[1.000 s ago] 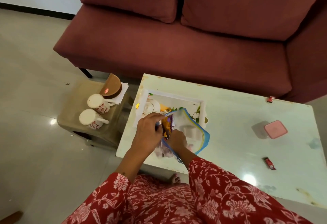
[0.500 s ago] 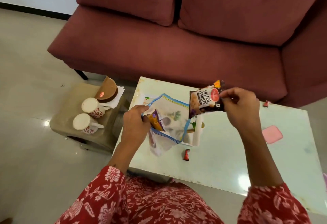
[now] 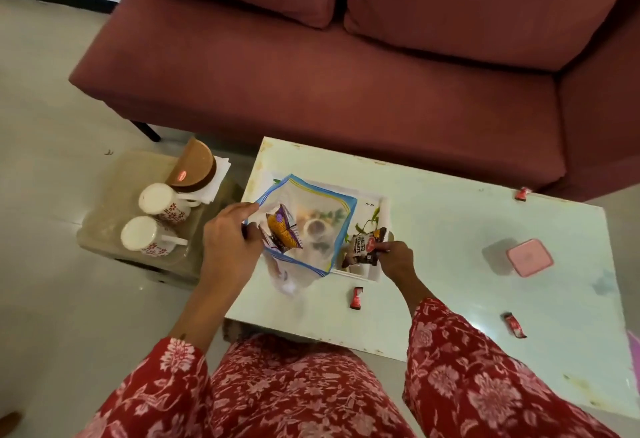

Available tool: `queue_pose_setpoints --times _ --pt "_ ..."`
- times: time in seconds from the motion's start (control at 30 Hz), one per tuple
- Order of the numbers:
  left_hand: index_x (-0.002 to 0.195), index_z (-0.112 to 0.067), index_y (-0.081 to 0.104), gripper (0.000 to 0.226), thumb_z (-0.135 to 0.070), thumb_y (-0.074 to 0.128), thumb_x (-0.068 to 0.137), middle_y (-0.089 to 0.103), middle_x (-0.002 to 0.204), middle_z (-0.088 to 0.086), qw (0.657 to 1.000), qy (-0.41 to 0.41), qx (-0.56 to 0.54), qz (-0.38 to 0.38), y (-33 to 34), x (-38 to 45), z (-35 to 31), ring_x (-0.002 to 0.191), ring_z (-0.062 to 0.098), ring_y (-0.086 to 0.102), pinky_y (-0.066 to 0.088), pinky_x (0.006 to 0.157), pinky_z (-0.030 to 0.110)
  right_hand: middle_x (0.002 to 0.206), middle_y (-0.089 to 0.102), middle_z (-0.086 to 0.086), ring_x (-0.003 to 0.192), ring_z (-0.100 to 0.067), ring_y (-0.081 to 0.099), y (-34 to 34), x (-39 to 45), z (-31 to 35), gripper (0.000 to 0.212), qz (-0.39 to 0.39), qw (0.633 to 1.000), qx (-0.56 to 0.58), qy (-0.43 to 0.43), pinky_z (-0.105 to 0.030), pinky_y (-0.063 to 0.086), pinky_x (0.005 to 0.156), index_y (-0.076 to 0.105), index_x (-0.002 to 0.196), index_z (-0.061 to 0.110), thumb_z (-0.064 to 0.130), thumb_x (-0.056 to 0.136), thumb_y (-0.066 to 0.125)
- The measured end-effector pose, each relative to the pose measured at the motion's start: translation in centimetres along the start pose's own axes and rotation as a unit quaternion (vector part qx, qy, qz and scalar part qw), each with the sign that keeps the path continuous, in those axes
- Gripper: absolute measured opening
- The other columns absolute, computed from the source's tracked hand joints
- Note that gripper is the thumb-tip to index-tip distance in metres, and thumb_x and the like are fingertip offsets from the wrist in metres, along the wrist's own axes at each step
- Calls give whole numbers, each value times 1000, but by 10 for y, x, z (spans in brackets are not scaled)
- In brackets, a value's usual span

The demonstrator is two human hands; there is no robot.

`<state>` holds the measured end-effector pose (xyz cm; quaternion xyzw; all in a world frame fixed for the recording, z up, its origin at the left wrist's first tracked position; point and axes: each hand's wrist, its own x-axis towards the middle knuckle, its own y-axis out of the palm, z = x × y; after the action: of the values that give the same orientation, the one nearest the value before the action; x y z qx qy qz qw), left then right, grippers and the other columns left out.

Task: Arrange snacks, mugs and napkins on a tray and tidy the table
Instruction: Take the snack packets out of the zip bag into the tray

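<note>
Left hand (image 3: 230, 238) pinching open bag (image 3: 304, 226) over tray (image 3: 375, 273); right hand (image 3: 394, 257) gripping peanut packet (image 3: 365, 247) at tray edge. Risk: remaining packet (image 3: 282, 231) spilling from tilted bag onto worktop (image 3: 450, 230).

Left hand (image 3: 230, 242) pinching clear zip bag (image 3: 304, 226) over white tray (image 3: 375, 273) near table (image 3: 450, 230) left edge. Right hand (image 3: 394, 259) gripping salted-peanuts packet (image 3: 363, 249) at tray's right end. Pink lidded box (image 3: 529, 257) toward right edge. Two mugs (image 3: 152, 219) on side stool (image 3: 104, 202).

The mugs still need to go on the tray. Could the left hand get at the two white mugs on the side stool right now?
Probably not yet: the left hand is holding the clear zip bag. The white mugs stand unobstructed.
</note>
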<state>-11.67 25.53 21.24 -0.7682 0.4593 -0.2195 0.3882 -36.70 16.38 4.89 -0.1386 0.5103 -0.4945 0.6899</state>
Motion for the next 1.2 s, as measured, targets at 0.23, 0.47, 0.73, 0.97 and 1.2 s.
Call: queue_pose_setpoints --times 0.23,0.47,0.73,0.97,1.2 --pt "112 -3 65 33 5 56 80 66 114 15 1000 8 7 18 6 -8 -4 95 30 64 49 86 36 97 68 -17 93 -31 63 -10 20 -32 23 60 991 55 104 -30 43 73 71 101 -2 11 84 61" --pt "113 -2 63 35 6 54 81 65 117 15 999 7 -9 37 12 -11 -11 99 28 64 51 91 37 88 68 -10 86 -25 63 -48 -4 24 21 -101 975 189 61 -32 47 82 66 85 8 28 86 60" --pt "117 -3 61 37 5 53 81 65 118 14 997 46 -10 65 19 -17 -29 106 27 61 45 98 34 71 67 -12 66 -23 68 -19 -69 123 21 120 981 132 -80 -23 54 58 70 76 5 26 77 68" --pt "111 -4 65 36 8 53 79 67 112 13 994 82 -43 60 19 -29 -36 98 26 65 50 93 35 114 64 -19 106 -33 61 32 -26 115 46 99 988 101 57 -36 50 83 57 112 -3 32 84 62" --pt "112 -4 64 35 6 53 81 67 115 11 993 86 -60 56 17 -31 -30 102 23 64 53 91 38 115 64 -17 105 -33 62 44 -19 106 42 52 998 -6 24 -34 50 78 59 111 3 37 85 60"
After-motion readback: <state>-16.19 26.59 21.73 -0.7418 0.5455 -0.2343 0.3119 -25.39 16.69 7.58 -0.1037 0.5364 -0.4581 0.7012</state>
